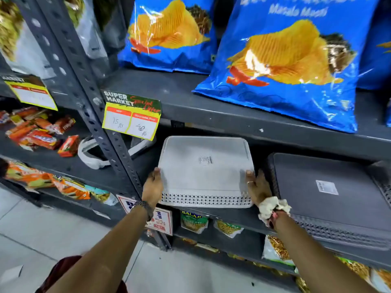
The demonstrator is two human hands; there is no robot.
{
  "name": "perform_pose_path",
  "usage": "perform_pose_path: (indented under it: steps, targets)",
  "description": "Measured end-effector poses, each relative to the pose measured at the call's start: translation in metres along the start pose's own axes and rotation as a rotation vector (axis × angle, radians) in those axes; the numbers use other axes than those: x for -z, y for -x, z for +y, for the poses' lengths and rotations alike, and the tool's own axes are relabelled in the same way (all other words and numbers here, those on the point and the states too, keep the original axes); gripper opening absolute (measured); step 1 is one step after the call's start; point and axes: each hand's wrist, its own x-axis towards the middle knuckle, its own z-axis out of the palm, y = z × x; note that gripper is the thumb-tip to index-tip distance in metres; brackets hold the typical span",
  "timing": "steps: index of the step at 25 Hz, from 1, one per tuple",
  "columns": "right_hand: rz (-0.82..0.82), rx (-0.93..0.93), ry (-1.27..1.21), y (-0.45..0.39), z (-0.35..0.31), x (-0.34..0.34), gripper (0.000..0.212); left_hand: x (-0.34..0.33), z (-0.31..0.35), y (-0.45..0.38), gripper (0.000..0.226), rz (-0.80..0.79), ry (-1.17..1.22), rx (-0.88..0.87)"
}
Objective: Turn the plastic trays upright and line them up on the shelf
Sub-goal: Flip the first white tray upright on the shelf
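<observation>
A white plastic tray (203, 172) with a perforated side wall lies upside down on the grey middle shelf (237, 216), its flat base with a small sticker facing up. My left hand (152, 187) grips its left edge and my right hand (257, 187) grips its right edge. To its right a dark grey tray (330, 193) also lies upside down, with a white label on its base. Another dark tray's corner (380, 178) shows at the far right edge.
Blue chip bags (285, 60) fill the shelf above. A slotted upright post (101, 127) with a yellow price tag (131, 119) stands left of the white tray. A white headband-like object (93, 157) lies behind the post. Snack packets (194, 223) sit on lower shelves.
</observation>
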Motion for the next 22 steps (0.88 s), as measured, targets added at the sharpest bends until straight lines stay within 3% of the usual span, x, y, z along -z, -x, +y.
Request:
perform_pose_path:
  steps: [2,4,6,10,13,15,17,19,20,22]
  targets:
    - [0.018,-0.191,-0.072,-0.01,-0.003,-0.007,0.089,-0.002,-0.001,-0.013,0.045,0.025,0.03,0.036]
    - [-0.036,-0.298,-0.086,-0.018,-0.003,-0.009,0.066,-0.002,-0.006,-0.024,0.037,-0.011,0.098,0.087]
    - [-0.053,-0.329,-0.092,-0.027,0.0,-0.006,0.058,-0.003,-0.01,-0.027,0.04,-0.039,0.124,0.086]
    - [0.047,-0.272,-0.178,-0.027,-0.017,0.018,0.058,0.002,0.002,-0.023,0.064,-0.06,0.262,-0.011]
    - [0.129,-0.264,-0.265,-0.023,-0.026,0.042,0.056,0.007,0.016,-0.014,0.052,0.046,0.38,-0.108]
    - [0.166,-0.228,-0.385,-0.019,-0.027,0.057,0.04,0.013,0.024,-0.014,0.044,0.137,0.433,-0.258]
    - [0.174,-0.138,-0.528,-0.013,-0.026,0.068,0.031,0.014,0.031,-0.01,0.038,0.221,0.695,-0.202]
    - [0.112,-0.025,-0.669,-0.007,-0.027,0.071,0.052,0.017,0.038,-0.016,0.034,0.106,0.637,-0.351]
    - [0.057,0.042,-0.661,-0.003,-0.031,0.072,0.065,0.011,0.033,-0.025,0.041,-0.02,0.627,-0.342]
    - [-0.068,0.113,-0.539,-0.006,-0.023,0.067,0.076,0.009,0.03,-0.034,0.057,-0.121,0.677,-0.277]
